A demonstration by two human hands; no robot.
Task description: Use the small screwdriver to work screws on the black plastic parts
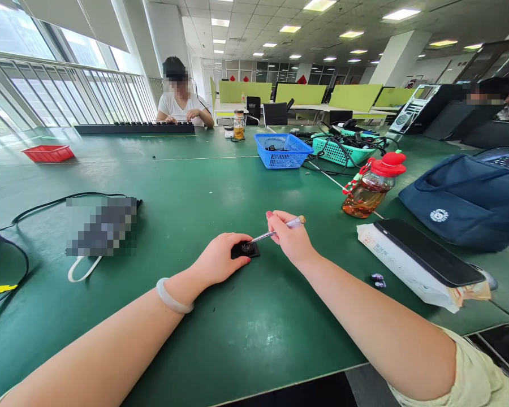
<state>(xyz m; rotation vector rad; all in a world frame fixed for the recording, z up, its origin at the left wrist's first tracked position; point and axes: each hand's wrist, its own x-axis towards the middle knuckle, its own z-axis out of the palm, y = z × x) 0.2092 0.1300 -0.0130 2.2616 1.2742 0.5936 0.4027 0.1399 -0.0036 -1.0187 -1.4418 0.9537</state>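
A small flat black part lies on the green table in front of me. My left hand has it gripped by the edge between thumb and fingers, closed around its left side. In my right hand is a slim screwdriver with a clear handle, held like a pen with the fingers closed. The shaft slants down to the left, and its tip meets the top of the black part near my left fingers. Fine detail under the tip is too small to make out.
On the right are a tissue pack with a phone on it, a red-capped bottle and a blue bag. Farther off stand a blue basket, a green basket with cables and a red tray. Opposite sits a person.
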